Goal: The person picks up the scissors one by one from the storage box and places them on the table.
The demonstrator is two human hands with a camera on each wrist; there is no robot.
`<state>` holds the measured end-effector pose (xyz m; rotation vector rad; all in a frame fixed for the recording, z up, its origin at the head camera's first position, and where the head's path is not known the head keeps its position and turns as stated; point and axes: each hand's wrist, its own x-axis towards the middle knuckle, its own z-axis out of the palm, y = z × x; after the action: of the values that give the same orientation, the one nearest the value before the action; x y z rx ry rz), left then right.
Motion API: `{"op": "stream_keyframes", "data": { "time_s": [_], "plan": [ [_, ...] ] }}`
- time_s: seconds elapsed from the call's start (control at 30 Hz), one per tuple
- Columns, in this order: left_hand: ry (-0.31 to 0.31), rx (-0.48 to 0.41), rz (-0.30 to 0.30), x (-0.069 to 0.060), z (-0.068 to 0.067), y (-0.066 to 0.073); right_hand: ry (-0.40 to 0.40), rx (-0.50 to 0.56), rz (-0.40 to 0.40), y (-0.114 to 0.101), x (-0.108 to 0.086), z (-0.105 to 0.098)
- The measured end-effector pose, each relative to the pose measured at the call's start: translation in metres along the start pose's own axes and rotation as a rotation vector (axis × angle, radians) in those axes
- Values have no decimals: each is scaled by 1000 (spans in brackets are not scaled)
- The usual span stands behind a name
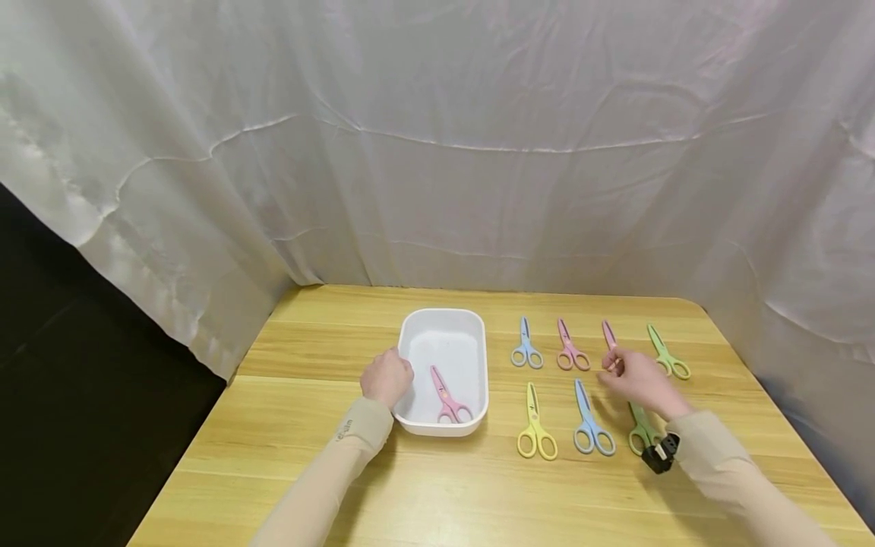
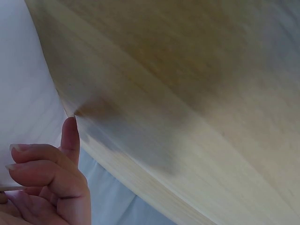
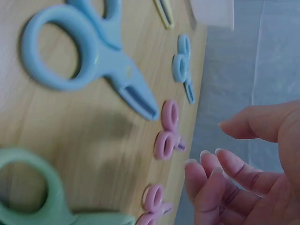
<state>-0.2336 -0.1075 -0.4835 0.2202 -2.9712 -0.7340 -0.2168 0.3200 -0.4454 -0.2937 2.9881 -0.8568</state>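
At the left side of a white plastic box point(image 1: 442, 429), my left hand point(image 1: 387, 377) grips the rim with curled fingers. The left wrist view shows that hand point(image 2: 51, 178) against the white wall. A pair of pink scissors point(image 1: 444, 395) lies inside the box. My right hand point(image 1: 642, 380) hovers over other pink scissors point(image 1: 609, 334) in the back row, partly covering them. In the right wrist view, thumb and fingers of this hand point(image 3: 248, 183) are apart, with nothing between them. Green scissors point(image 1: 639, 433) lie partly hidden under the right wrist.
Blue scissors point(image 1: 525, 346), pink scissors point(image 1: 570, 349) and green scissors point(image 1: 666, 353) also lie in the back row. Nearer are yellow scissors point(image 1: 535, 425) and blue scissors point(image 1: 589, 422). A grey curtain point(image 1: 478, 213) hangs behind the wooden table point(image 1: 465, 494).
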Motion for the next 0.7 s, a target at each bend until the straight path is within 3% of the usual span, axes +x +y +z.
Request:
{"op": "stream_keyframes", "data": {
  "time_s": [0.47, 0.7],
  "plan": [
    [11, -9, -5, 0, 0, 0, 18, -28, -154, -38, 10, 9],
    [10, -5, 1, 0, 0, 1, -10, 42, -250, -53, 13, 17]
  ]
}}
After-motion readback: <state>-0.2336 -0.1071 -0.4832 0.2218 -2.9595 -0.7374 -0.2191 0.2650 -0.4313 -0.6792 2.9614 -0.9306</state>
